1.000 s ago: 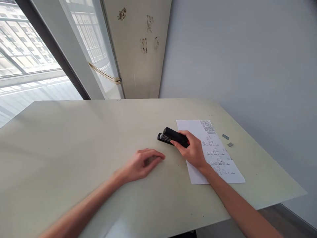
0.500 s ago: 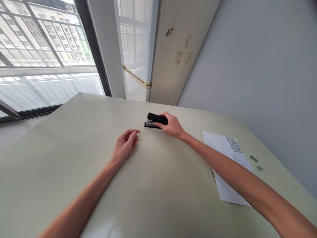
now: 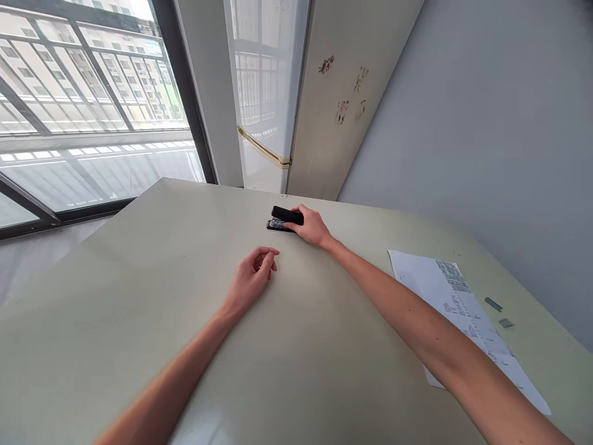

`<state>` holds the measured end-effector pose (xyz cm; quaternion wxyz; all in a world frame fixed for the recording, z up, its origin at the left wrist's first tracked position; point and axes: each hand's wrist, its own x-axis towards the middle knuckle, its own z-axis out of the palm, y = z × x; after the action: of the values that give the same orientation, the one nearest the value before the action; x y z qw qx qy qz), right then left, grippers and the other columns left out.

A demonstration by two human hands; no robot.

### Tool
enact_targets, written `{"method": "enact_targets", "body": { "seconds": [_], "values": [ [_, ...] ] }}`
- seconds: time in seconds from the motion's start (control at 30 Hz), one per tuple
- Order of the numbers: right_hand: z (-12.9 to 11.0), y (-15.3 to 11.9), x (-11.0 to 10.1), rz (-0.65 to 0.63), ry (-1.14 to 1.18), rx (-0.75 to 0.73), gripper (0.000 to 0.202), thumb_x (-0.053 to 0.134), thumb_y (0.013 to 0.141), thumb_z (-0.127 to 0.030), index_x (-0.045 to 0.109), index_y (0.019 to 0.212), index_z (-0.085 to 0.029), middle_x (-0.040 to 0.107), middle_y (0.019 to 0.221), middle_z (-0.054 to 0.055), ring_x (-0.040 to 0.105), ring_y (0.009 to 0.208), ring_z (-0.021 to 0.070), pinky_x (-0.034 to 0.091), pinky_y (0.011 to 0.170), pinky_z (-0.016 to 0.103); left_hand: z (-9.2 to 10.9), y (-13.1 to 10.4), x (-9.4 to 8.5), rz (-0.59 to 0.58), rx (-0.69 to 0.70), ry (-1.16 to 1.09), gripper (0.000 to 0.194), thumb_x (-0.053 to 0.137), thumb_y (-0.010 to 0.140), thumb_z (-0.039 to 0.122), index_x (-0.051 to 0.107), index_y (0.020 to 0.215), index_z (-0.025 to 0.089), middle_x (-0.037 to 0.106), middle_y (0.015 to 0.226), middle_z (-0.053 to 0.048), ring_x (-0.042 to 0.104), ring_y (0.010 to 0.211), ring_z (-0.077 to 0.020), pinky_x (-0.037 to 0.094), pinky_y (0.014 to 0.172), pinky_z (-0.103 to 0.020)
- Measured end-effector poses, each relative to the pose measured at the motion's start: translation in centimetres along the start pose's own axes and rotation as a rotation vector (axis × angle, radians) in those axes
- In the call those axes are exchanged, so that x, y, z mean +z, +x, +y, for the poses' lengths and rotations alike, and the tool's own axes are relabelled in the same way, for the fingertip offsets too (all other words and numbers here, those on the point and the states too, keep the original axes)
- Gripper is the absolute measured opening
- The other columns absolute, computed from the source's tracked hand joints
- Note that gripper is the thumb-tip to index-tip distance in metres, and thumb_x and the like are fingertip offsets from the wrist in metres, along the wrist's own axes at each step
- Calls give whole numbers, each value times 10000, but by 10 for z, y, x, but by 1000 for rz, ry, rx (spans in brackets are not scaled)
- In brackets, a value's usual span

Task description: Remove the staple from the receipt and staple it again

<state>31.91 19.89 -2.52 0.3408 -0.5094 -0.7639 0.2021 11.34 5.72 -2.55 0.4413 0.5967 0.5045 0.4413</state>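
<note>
A black stapler [image 3: 286,216] is at the far part of the pale table [image 3: 296,346], its top arm raised at an angle above its base. My right hand [image 3: 312,227] grips the stapler's right end, with the thumb on the near side and fingers over the far side. That end is hidden by the hand. Nearer to me, my left hand [image 3: 254,269] rests on the table with its fingers loosely curled in and the thumb close to the index finger. Nothing shows in it, and it is apart from the stapler.
Printed paper [image 3: 417,272] lies on the right, partly under my right forearm. Two small grey-green pieces [image 3: 493,304] lie beyond it near the wall [image 3: 486,136]. Past the table's far edge stands a white fridge [image 3: 264,111] with a gold handle; a window [image 3: 92,93] is at left.
My right hand has moved the stapler a little left and away across the table. My left hand stays curled and has shifted slightly right in view. The camera view has also shifted.
</note>
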Motion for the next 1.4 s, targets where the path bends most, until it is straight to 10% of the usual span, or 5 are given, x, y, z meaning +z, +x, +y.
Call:
{"method": "enact_targets", "body": {
  "seconds": [0.2, 0.5, 0.77, 1.4],
  "values": [
    [-7, -51, -45, -41, -14, -33, 576, 751, 909, -404, 540, 1423, -254, 594, 1535, 107, 550, 1420, 286, 447, 1167, 490, 10, -5, 1, -31, -1, 89, 379, 542, 988, 521, 713, 1066, 192, 653, 797, -8, 564, 664, -141, 453, 644, -254],
    [14, -229, -140, 10, -188, 197, 404, 584, 1031, -448, 561, 1428, -375, 587, 1557, 24, 583, 1416, 273, 552, 1101, 516, 19, -3, 4, -75, -40, 226, 377, 561, 973, 543, 707, 1079, 212, 660, 818, -14, 586, 731, -169, 445, 662, -259],
    [34, -335, -170, 123, -331, 392, 469, 520, 1053, -511, 518, 1509, -399, 489, 1652, 7, 470, 1523, 318, 523, 1160, 596, 36, 1, 11, -14, -83, 370, 371, 572, 941, 570, 720, 1044, 245, 664, 802, -8, 593, 710, -171, 459, 628, -255],
    [46, -353, -160, 173, -392, 390, 502, 481, 1070, -493, 500, 1555, -367, 429, 1692, 10, 359, 1587, 321, 396, 1252, 657, 38, 5, 13, 7, -82, 461, 373, 571, 912, 589, 738, 1014, 271, 682, 799, -8, 630, 738, -188, 481, 617, -256]
  ]
}}
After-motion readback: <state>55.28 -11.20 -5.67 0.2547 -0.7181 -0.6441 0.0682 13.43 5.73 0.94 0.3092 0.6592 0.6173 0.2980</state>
